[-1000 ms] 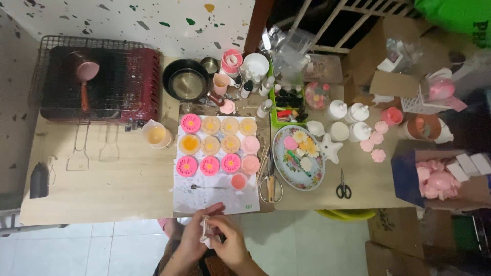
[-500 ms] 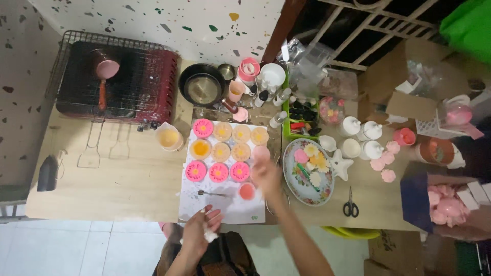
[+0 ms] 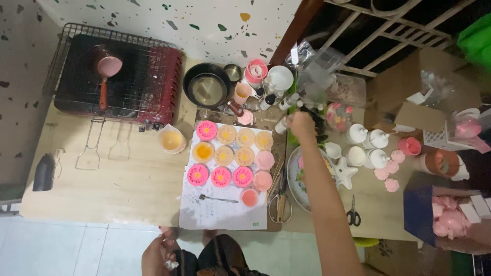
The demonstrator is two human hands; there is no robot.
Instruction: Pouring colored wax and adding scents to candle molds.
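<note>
right hand [image 3: 300, 124]: arm stretched out over the table [image 3: 112, 179], hand at the far side above the plate [image 3: 295, 176], among small bottles [image 3: 280, 125] and a green tray [image 3: 292, 138]; fingers curled down, can't tell if they grasp anything
left hand [image 3: 156, 253]: low, off the table's near edge, above the floor; fingers pinch a small white wad [image 3: 170, 264]
paper [image 3: 215, 212]: white sheet on the table between the hands, carries the moulds
moulds [image 3: 230, 158]: round cups in rows; pink flower ones at top left and along the lower row, pale yellow-filled ones in the middle, plain pink on the right
spoon [image 3: 217, 199]: small, lies on the paper below the moulds
cup [image 3: 172, 139]: yellow fill, just left of the paper
scissors [image 3: 354, 212]: black handles, right of the plate
grill [image 3: 120, 76]: wire rack, far left; pink saucepan [image 3: 105, 69] on it
pan [image 3: 206, 88]: black, right of the grill
white jars [image 3: 365, 145]: cluster right of the right hand, white star [image 3: 345, 174] beside it
</note>
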